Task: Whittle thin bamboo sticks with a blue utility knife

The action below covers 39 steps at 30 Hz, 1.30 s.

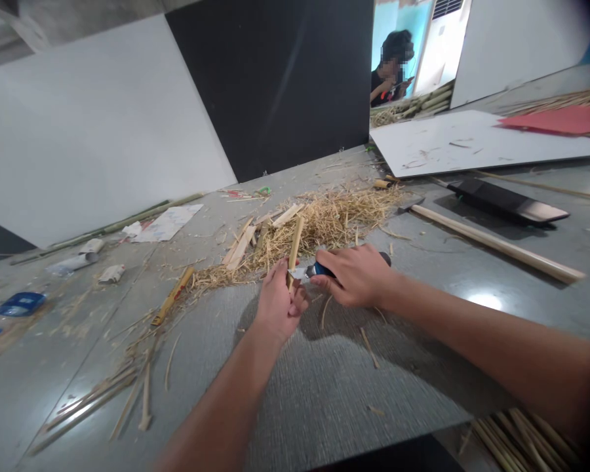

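Observation:
My left hand (278,298) is closed around the lower part of a pale bamboo strip (296,242), which points up and away from me. In my right hand (356,274) is a utility knife (326,269) with a blue and black handle. Its short blade lies against the strip just above my left fingers; how deep it cuts, I cannot tell. Beyond both hands spreads a heap of thin shavings (332,219). Several flat bamboo pieces (240,248) rest on the left side of the heap.
A yellow bamboo piece (174,295) and thin sticks (91,400) lie to the left. On the right are a wooden-handled tool (496,242), a black flat object (509,200) and a white board (472,141). Dark and white panels (285,85) stand behind. Another person (393,69) sits far back.

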### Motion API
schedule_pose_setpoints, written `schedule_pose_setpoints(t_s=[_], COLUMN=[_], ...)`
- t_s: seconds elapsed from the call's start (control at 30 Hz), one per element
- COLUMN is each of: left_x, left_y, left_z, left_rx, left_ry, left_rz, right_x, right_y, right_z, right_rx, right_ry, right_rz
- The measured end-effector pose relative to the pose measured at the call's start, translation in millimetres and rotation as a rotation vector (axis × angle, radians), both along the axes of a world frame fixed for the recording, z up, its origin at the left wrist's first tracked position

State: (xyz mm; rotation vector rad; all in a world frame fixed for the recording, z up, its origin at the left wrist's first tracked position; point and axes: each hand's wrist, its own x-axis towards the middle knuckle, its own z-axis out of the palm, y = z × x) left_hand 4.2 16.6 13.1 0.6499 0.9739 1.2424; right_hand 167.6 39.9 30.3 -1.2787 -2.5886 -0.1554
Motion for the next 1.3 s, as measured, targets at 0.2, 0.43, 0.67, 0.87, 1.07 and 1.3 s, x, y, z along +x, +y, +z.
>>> schedule_pose_setpoints(t_s=[0.2, 0.43, 0.67, 0.87, 1.07, 1.3], left_x=[1.0, 3.1, 2.8, 3.2, 2.7, 1.5], left_y=[-1.0, -2.6, -6.9, -4.3, -7.5, -7.8], left_z=[-1.7, 2.1, 7.3, 2.9, 0.5, 2.2], left_rx=[-0.01, -0.047, -0.018, 0.024, 0.066, 0.046], left_ry=[0.021, -0.035, -0.051, -0.026, -0.069, -0.146], left_rz=[0.118, 0.091, 0.032, 0.044, 0.006, -0.024], right_x=[-10.6, -6.0, -3.7, -3.6, -3.5, -4.2], right_y=[-13.6, -11.0, -11.2, -11.6, -10.0, -9.3], right_z=[-4.2, -6.4, -3.3, -3.6, -6.6, -6.4], right_rx=[-0.01, -0.106, -0.157, -0.172, -0.159, -0.057], right_ry=[0.024, 0.022, 0.041, 0.055, 0.065, 0.012], right_rz=[-0.046, 0.013, 0.126, 0.138, 0.143, 0.071])
